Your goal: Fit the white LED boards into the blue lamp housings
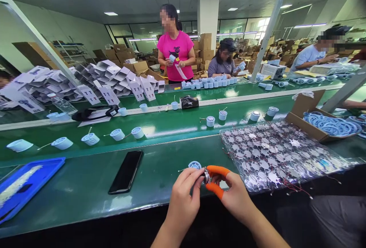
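Note:
Close to the table's front edge, my two hands meet at a small round metal-and-black part [206, 176]. My left hand [184, 192] pinches it between thumb and fingers. Orange finger covers sit on the thumb and forefinger of my right hand [230, 189], which grip the part's other side. What the part is exactly is too small to tell. Just behind my left fingers a light-blue round housing [195, 165] with a short wire stands on the green table, partly hidden by the hand.
A black phone [126, 172] and a blue tray [31, 187] lie to the left. On the right are a sheet of flat metal discs with wires [265, 152] and a cardboard box [309, 120] of blue rings. Blue housings [62, 143] line the green belt; co-workers [175, 55] are opposite.

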The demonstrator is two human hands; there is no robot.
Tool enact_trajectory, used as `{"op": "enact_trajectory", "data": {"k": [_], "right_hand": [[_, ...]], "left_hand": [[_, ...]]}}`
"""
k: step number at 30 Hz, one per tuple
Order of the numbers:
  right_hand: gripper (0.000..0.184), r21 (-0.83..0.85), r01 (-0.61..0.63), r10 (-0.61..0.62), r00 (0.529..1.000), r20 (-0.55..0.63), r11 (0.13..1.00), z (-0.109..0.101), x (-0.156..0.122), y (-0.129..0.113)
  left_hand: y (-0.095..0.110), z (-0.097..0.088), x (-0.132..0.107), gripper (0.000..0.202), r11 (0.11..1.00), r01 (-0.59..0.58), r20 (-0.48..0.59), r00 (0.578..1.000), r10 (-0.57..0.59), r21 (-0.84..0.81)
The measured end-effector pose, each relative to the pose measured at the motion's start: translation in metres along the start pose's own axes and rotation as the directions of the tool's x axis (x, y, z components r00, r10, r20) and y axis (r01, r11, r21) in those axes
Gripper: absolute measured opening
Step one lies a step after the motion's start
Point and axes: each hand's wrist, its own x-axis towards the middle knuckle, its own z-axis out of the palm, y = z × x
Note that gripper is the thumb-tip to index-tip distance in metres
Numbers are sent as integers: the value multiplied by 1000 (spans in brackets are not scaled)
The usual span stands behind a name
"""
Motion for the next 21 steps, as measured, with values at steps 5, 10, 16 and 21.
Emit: {"op": "enact_trajectory", "data": {"k": [5,10,16,21], "right_hand": [[38,126,-78,79,997,2,989,0,-2,0],[36,235,-147,143,989,32,961,3,-4,-3],[33,220,-139,126,989,72,966,8,-7,-8],[32,122,-87,77,993,84,989,7,-10,-11]], "left_hand": [[3,-7,-2,33,993,36,125,992,-22,-111],[0,-7,-6,32,982,72,93,994,-57,-177],[-4,-2,-10,28,945,119,11,993,-121,-305],[-1,0,-14,26,927,139,-45,985,-164,-348]]}}
